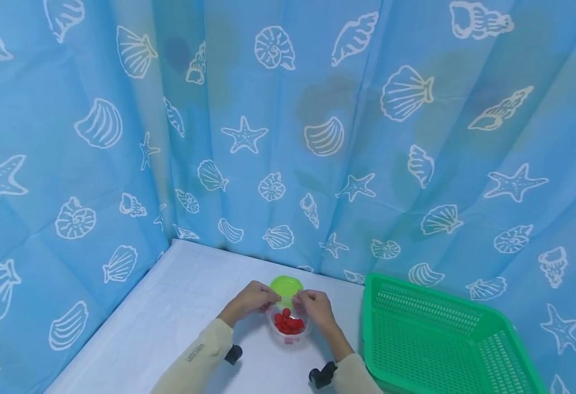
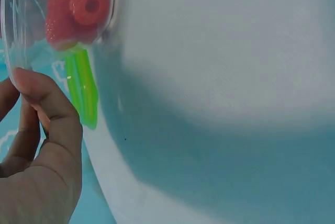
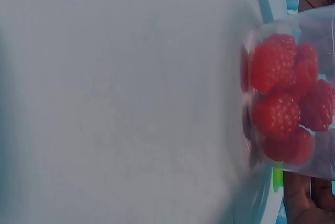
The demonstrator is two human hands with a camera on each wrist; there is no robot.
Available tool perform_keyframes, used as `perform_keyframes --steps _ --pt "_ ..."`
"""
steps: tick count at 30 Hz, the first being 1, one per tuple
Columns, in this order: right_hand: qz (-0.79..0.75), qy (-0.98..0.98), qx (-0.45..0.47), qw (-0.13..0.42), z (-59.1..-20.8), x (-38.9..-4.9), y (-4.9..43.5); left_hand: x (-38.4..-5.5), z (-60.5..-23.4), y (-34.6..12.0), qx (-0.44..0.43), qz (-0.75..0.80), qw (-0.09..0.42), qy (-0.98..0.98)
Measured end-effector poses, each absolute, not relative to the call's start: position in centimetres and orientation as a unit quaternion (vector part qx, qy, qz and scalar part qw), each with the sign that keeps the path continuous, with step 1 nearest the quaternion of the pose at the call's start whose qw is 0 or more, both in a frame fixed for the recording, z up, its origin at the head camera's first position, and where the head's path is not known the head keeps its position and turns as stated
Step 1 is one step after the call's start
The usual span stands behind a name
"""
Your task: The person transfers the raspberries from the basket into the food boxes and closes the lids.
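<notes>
A clear plastic tub (image 1: 288, 338) holding several red raspberries (image 1: 288, 323) is between my two hands. My left hand (image 1: 253, 298) pinches its rim from the left between thumb and finger, plain in the left wrist view. From the other side my right hand (image 1: 316, 306) has its fingers bent at the far rim; part of its grip is hidden. In the right wrist view the raspberries (image 3: 277, 114) show through the tub's wall, with a hand at either side. Just beyond the tub is a lime-green round piece (image 1: 286, 284); whether dish or lid, I cannot tell.
To the right stands a large green plastic basket (image 1: 426, 345) with slotted walls. A white cloth-like surface (image 1: 189, 290) covers the table. Blue curtains (image 1: 278, 98) with white shell prints hang behind and along the left.
</notes>
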State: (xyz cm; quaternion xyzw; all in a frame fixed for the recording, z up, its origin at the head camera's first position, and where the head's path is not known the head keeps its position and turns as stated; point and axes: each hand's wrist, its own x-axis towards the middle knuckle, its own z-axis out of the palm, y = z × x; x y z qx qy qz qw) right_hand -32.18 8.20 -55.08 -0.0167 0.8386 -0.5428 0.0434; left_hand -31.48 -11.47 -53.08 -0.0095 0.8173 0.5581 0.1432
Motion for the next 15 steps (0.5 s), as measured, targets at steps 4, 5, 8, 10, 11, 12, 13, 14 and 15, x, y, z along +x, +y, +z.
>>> perform_keyframes --steps 4,5,8,10,11,12,13,14,15 --pt "-0.544 0.836 -0.05 0.046 -55.79 -32.13 8.06 -31.33 -53.12 -11.99 -0.017 0.574 0.151 0.805" --pt "-0.544 0.836 -0.055 0.047 -55.89 -32.1 7.98 -31.3 -53.09 -12.09 -0.019 0.573 0.151 0.806" --pt "-0.541 0.837 -0.068 0.042 -56.04 -31.88 7.71 -31.22 -53.13 -12.35 -0.028 0.565 0.149 0.811" --pt "-0.539 0.838 -0.071 0.039 -55.95 -31.67 7.58 -31.14 -53.16 -12.45 -0.034 0.561 0.15 0.813" --pt "-0.539 0.839 -0.069 0.037 -55.87 -31.59 7.53 -31.1 -53.16 -12.47 -0.036 0.558 0.15 0.815" --pt "-0.539 0.839 -0.064 0.035 -55.75 -31.51 7.48 -31.09 -53.18 -12.49 -0.041 0.556 0.151 0.816" --pt "-0.544 0.837 -0.052 0.034 -55.58 -31.45 7.45 -31.08 -53.18 -12.47 -0.045 0.552 0.15 0.819" --pt "-0.544 0.838 -0.042 0.027 -55.45 -31.47 7.44 -31.12 -53.2 -12.43 -0.049 0.548 0.149 0.822" --pt "-0.544 0.838 -0.03 0.019 -55.28 -31.49 7.45 -31.18 -53.22 -12.38 -0.057 0.545 0.148 0.823"
